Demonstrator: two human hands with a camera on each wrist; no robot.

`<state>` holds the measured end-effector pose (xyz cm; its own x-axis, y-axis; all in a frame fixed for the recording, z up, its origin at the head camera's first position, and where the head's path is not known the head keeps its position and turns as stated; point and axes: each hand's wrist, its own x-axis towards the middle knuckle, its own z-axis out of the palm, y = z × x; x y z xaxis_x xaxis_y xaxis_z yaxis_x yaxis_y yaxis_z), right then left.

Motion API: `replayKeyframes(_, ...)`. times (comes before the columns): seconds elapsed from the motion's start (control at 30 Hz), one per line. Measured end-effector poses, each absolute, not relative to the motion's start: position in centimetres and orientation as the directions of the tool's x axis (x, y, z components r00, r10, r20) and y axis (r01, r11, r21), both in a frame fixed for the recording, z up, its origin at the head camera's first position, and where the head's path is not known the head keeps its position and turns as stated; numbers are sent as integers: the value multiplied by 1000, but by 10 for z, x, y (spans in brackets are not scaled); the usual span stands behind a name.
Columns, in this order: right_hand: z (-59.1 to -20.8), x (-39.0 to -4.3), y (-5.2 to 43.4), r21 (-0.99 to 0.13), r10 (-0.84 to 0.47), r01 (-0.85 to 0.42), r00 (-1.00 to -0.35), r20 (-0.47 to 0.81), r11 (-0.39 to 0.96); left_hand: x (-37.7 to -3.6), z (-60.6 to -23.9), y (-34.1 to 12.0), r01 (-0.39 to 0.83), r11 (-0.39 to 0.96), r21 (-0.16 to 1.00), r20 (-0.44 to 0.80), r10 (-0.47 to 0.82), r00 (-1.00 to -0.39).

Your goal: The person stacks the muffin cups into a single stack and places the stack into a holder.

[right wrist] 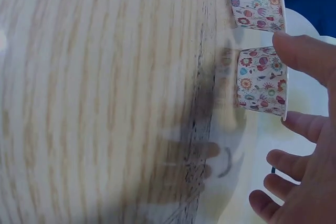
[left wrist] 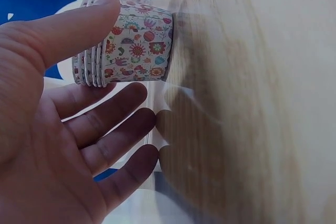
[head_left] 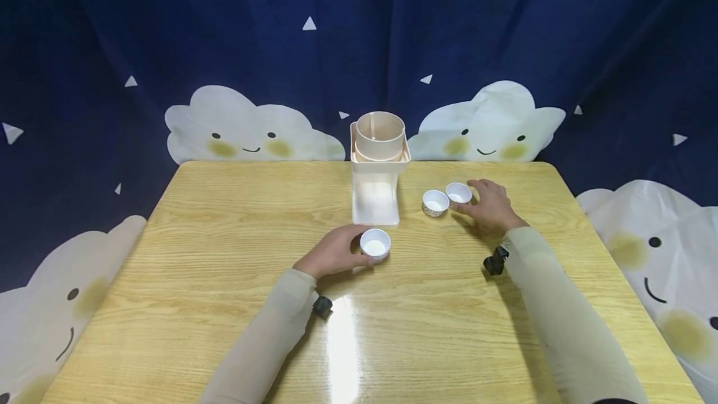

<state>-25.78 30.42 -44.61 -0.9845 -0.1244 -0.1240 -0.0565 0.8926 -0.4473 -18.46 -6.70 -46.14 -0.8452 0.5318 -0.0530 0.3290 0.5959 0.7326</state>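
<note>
My left hand (head_left: pixel 335 250) holds a small stack of floral-patterned paper cups (left wrist: pixel 137 43) by the rims, thumb on one side and index finger on the other. The other left fingers spread loosely below it in the left wrist view. In the head view the stack stands on the table, its white inside facing up. At the back right, my right hand (head_left: pixel 491 206) pinches the rim of a single paper cup (right wrist: pixel 262 81) between thumb and index finger. A second floral paper cup (head_left: pixel 435 203) stands upright just left of that one.
A cream plastic stand (head_left: pixel 376 201) with a round, open-topped holder (head_left: pixel 380 136) is at the table's back middle, just beyond the left hand. The wooden table (head_left: pixel 235 217) ends at a dark blue curtain (head_left: pixel 359 30) printed with clouds.
</note>
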Motion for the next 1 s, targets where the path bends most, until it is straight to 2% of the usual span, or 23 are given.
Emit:
replayKeyframes(0.33,-452,-262,304,-439,-100,-27,-985,-144,898,-186,-464,-68,327,603,728,-58,530,-846)
replayKeyframes(1.0,-454,-263,304,-422,-39,8,-994,-101,906,-184,-461,-67,326,610,723,-56,522,-851)
